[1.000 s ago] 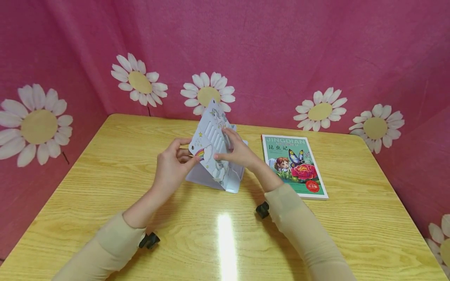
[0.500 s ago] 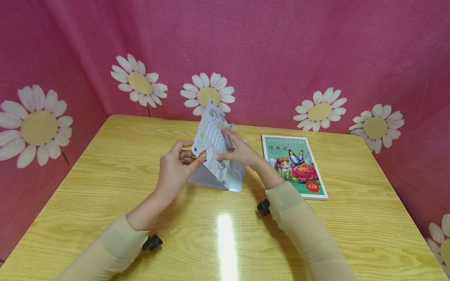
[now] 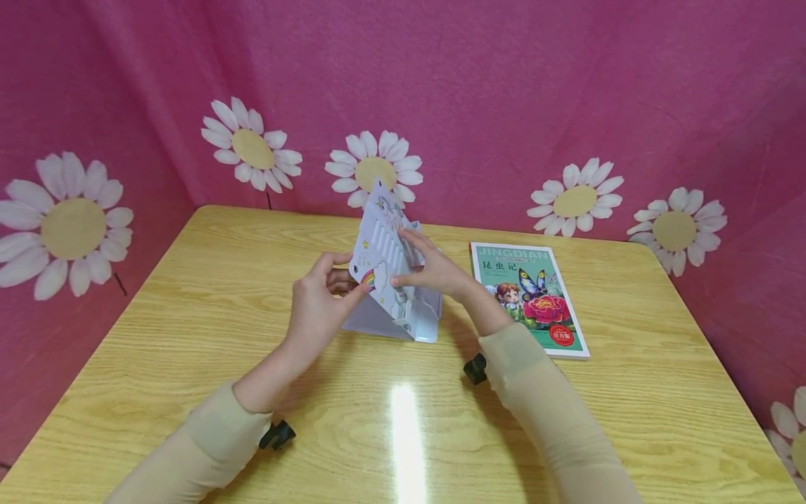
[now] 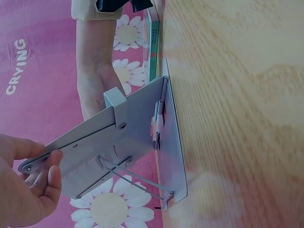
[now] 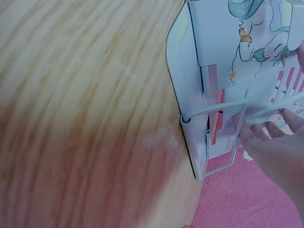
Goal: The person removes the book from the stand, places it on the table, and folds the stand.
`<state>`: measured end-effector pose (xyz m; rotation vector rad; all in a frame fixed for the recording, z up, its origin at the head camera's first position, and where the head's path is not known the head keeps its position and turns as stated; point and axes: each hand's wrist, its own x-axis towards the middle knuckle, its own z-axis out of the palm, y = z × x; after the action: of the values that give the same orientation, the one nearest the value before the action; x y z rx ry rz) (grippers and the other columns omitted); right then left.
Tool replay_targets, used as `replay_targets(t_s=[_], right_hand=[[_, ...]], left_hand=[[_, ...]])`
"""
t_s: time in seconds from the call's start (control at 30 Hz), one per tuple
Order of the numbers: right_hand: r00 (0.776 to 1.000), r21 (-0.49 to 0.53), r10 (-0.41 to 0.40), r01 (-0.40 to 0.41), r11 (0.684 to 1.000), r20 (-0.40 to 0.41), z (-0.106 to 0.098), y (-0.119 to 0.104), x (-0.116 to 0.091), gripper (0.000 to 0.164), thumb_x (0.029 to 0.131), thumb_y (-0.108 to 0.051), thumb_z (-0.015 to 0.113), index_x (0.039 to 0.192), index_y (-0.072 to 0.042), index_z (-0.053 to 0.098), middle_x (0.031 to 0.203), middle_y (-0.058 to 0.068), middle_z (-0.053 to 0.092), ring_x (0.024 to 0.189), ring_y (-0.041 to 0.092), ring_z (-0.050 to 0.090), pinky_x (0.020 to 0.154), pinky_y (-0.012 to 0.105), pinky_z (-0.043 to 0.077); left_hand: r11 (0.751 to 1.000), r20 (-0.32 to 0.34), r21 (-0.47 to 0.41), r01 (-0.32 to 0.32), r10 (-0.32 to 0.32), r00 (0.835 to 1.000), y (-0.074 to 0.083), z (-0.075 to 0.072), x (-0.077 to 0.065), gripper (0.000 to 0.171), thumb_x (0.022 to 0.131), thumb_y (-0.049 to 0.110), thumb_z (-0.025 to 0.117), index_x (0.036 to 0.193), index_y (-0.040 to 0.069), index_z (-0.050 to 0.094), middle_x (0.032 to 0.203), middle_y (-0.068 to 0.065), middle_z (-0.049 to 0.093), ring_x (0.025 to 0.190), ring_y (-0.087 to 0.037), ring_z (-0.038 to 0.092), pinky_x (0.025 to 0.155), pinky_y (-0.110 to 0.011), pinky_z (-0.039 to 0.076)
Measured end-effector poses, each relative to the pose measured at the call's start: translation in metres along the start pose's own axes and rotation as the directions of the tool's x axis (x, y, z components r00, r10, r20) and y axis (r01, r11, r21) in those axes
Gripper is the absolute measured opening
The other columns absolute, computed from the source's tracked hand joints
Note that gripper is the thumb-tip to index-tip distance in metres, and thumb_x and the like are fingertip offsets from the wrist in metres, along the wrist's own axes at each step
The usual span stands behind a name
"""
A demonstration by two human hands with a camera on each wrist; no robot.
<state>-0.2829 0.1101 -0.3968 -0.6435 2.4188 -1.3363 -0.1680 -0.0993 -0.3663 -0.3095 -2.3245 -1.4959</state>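
Note:
A white metal book stand [image 3: 383,245] printed with unicorns and a rainbow stands on the table, its slotted panel tilted up from the flat base [image 4: 173,147]. The left hand [image 3: 321,301] pinches the panel's near left corner, thumb on the printed face and fingers behind it. The right hand [image 3: 434,269] holds the panel from the right, its thumb and fingers spread apart; the panel partly hides it in the left wrist view. A wire support [image 4: 137,180] joins the panel's back to the base. In the right wrist view, fingers [image 5: 247,135] lie close to a wire bar [image 5: 218,108].
A green-covered children's book [image 3: 529,297] lies to the right of the stand, near the right forearm. The wooden table [image 3: 189,329] meets a pink daisy-patterned cloth [image 3: 472,105] at its back and sides.
The stand has shifted slightly to the right on the table, and both hands have moved along with it. Their hold looks the same. The book has stayed in place.

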Motion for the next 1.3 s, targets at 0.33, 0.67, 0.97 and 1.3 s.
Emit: replay_targets(t_s=[0.33, 0.67, 0.97, 1.3], right_hand=[[0.996, 0.058, 0.044, -0.04, 0.997, -0.073, 0.009, -0.003, -0.016, 0.089, 0.08, -0.028, 0.076, 0.151, -0.025, 0.022, 0.157, 0.006, 0.014, 0.139, 0.03, 0.027, 0.102, 0.041, 0.042], [0.971, 0.152, -0.016, 0.054, 0.987, -0.24, 0.008, -0.018, -0.048, 0.074, 0.085, -0.015, 0.071, 0.148, -0.015, 0.031, 0.151, 0.005, 0.032, 0.133, 0.031, 0.039, 0.099, 0.041, 0.045], [0.955, 0.15, -0.037, 0.084, 0.985, -0.295, 0.011, -0.027, -0.076, 0.073, 0.084, -0.012, 0.071, 0.146, -0.015, 0.033, 0.151, 0.005, 0.032, 0.133, 0.028, 0.038, 0.1, 0.04, 0.044], [0.929, 0.143, -0.054, 0.114, 0.983, -0.367, 0.031, -0.032, -0.092, 0.078, 0.082, -0.012, 0.074, 0.147, -0.014, 0.031, 0.15, 0.007, 0.032, 0.131, 0.033, 0.04, 0.097, 0.043, 0.047]], left_hand=[[0.998, -0.002, -0.039, -0.054, 0.054, 0.999, -0.002, 0.002, 0.0, 0.041, 0.077, 0.003, 0.076, 0.113, 0.001, 0.057, 0.094, -0.012, 0.072, 0.081, -0.018, 0.069, 0.07, -0.024, 0.056], [0.994, 0.009, -0.034, -0.103, 0.103, 0.995, 0.008, 0.005, 0.004, 0.034, 0.079, 0.004, 0.075, 0.11, 0.0, 0.061, 0.092, -0.013, 0.071, 0.081, -0.02, 0.069, 0.071, -0.035, 0.057], [0.99, 0.06, -0.021, -0.14, 0.141, 0.988, 0.014, 0.005, 0.009, 0.03, 0.082, 0.009, 0.073, 0.11, 0.002, 0.065, 0.095, -0.008, 0.071, 0.083, -0.015, 0.069, 0.072, -0.028, 0.056], [0.991, 0.142, 0.005, -0.134, 0.131, 0.981, 0.024, 0.004, 0.013, 0.03, 0.088, 0.013, 0.066, 0.116, 0.003, 0.064, 0.097, -0.007, 0.072, 0.084, -0.015, 0.068, 0.072, -0.031, 0.056]])
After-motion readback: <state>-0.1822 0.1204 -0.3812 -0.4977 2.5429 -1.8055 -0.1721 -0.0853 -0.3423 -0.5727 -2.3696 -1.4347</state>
